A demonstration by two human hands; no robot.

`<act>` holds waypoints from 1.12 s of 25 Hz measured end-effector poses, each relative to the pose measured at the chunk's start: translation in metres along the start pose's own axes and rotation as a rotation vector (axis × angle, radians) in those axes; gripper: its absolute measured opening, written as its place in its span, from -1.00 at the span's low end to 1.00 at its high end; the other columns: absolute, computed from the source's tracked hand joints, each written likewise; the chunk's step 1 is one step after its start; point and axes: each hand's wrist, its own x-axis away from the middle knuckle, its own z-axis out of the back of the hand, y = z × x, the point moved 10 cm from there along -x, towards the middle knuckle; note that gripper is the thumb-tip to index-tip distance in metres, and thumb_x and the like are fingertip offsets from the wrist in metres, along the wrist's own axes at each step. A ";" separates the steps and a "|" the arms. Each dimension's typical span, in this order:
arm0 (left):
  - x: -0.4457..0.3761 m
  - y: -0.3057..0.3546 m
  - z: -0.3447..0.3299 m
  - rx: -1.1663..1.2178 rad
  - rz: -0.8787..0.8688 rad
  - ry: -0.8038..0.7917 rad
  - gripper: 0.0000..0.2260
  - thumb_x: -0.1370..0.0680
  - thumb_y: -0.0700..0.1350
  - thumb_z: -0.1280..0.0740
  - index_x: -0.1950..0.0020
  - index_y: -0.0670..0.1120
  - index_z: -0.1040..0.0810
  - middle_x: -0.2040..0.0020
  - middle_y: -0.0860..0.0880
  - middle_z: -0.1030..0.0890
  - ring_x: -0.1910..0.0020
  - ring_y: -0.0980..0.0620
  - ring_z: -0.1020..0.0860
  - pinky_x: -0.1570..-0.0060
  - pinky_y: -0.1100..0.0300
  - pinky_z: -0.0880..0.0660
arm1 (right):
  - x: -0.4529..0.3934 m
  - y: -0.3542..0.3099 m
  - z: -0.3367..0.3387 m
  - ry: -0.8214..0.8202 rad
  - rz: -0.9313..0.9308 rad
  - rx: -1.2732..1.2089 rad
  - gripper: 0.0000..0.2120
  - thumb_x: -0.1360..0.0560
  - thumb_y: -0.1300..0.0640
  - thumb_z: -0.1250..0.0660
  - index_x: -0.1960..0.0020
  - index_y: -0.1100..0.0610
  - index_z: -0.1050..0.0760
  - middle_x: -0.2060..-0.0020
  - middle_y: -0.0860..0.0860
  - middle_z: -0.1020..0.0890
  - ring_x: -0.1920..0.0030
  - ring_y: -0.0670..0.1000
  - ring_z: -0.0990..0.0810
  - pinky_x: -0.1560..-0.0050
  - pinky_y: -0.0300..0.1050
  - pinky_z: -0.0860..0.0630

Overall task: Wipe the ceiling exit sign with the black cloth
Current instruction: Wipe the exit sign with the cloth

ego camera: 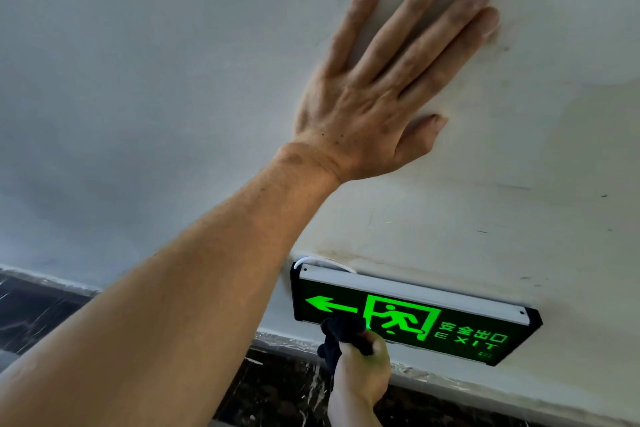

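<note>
The exit sign (450, 326) hangs from the white ceiling, black with a lit green arrow, running figure and the word EXIT. My right hand (362, 371) reaches up from below and is shut on the black cloth (341, 333), which presses against the sign's lower left edge under the arrow. My left hand (391, 76) lies flat on the ceiling above the sign, palm up against the plaster, fingers spread and holding nothing. My left forearm crosses the view from the lower left.
The white ceiling (138, 97) is stained and scuffed around the sign. A white cable (311, 259) loops out at the sign's top left corner. A dark marble wall (277, 392) with a taped edge runs below the ceiling line.
</note>
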 end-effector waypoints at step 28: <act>0.005 -0.002 0.002 -0.075 -0.034 -0.020 -0.37 -0.61 0.16 -0.15 -0.61 -0.11 -0.17 -0.56 -0.08 -0.20 -0.55 -0.16 -0.13 -0.55 -0.18 0.05 | -0.057 -0.073 0.154 0.143 -0.234 -0.632 -0.61 -0.44 0.40 -0.34 -0.23 0.14 -0.54 -0.14 0.17 -0.59 -0.19 0.22 -0.53 -0.04 0.09 -0.45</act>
